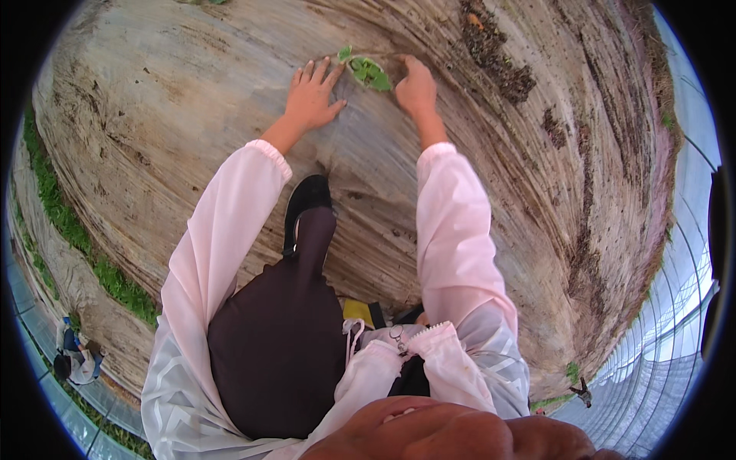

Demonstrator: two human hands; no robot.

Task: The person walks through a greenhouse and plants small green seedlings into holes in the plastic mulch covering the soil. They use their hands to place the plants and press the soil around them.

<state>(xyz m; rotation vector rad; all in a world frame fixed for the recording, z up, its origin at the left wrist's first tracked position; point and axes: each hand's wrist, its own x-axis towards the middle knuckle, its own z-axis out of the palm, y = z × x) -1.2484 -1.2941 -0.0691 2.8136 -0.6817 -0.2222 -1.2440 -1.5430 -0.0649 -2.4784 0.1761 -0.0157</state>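
Note:
A small green broad-leaved seedling (pixel 368 72) pokes through a hole in soil-smeared plastic mulch film (pixel 230 92). Left of it, my left hand (pixel 313 95) lies palm down on the film, fingers spread, the index fingertip close to the leaves. On the other side, my right hand (pixel 417 87) rests at the film with its fingers mostly curled and the index finger reaching toward the plant. Whether the right fingers pinch any film is hidden. Both arms wear pale pink sleeves. My dark shoe (pixel 310 195) stands on the film below the hands.
Dark soil clumps (pixel 500 63) lie on the film at upper right. A yellow and black object (pixel 357 310) is partly hidden beneath me. A green plant row (pixel 69 213) runs at left, near a crouching person (pixel 77 359). Another person (pixel 583 394) appears far off by the greenhouse wall (pixel 678 322).

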